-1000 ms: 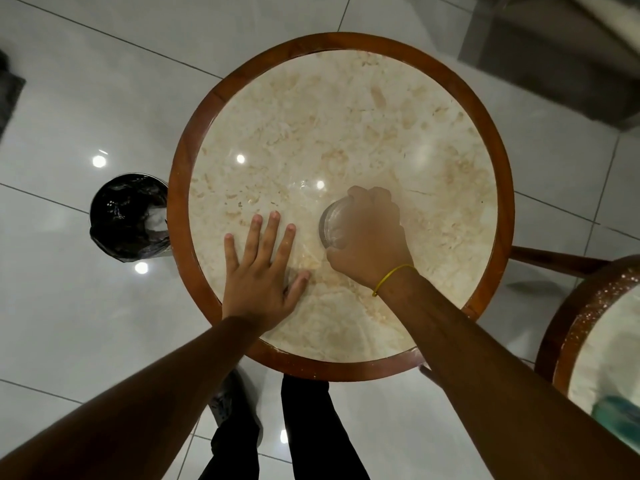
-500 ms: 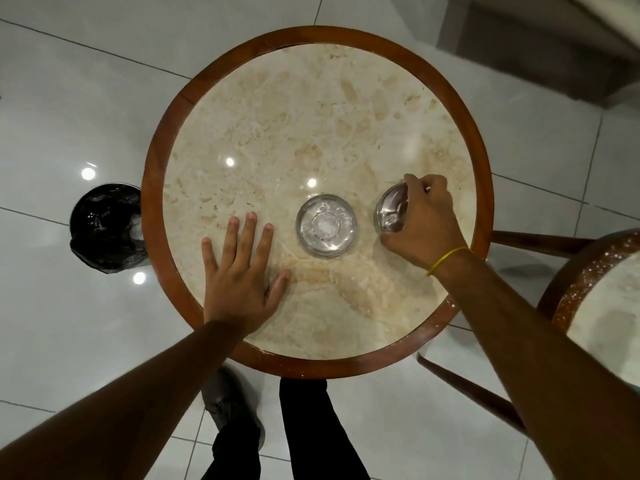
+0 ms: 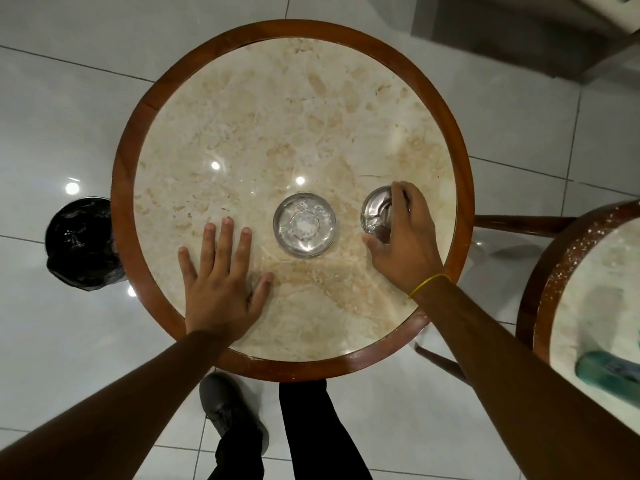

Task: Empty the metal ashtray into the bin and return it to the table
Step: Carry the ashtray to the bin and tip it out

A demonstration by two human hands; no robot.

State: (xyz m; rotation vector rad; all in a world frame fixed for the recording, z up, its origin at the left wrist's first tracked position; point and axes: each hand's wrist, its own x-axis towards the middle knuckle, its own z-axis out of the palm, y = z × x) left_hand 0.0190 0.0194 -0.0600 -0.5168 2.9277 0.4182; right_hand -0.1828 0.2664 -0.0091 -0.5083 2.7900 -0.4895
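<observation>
The round metal ashtray base (image 3: 304, 224) sits near the middle of the marble table (image 3: 277, 109), with pale ash inside it. To its right lies the ashtray's metal lid (image 3: 375, 211), tilted or resting on the tabletop, with my right hand (image 3: 403, 240) curled over it and gripping its edge. My left hand (image 3: 221, 282) lies flat on the table left of the base, fingers spread, holding nothing. The bin (image 3: 81, 244), lined with a black bag, stands on the floor at the table's left edge.
A second round table (image 3: 540, 289) stands at the right with a teal object (image 3: 606, 370) on it. Wooden chair or table legs (image 3: 519, 225) run between the two tables. My legs and a grey shoe (image 3: 228, 410) are below the near rim. White floor tiles surround everything.
My right hand lifted the lid off the ashtray base and carried it right, setting it down beside the base. The left hand stayed flat on the table.
</observation>
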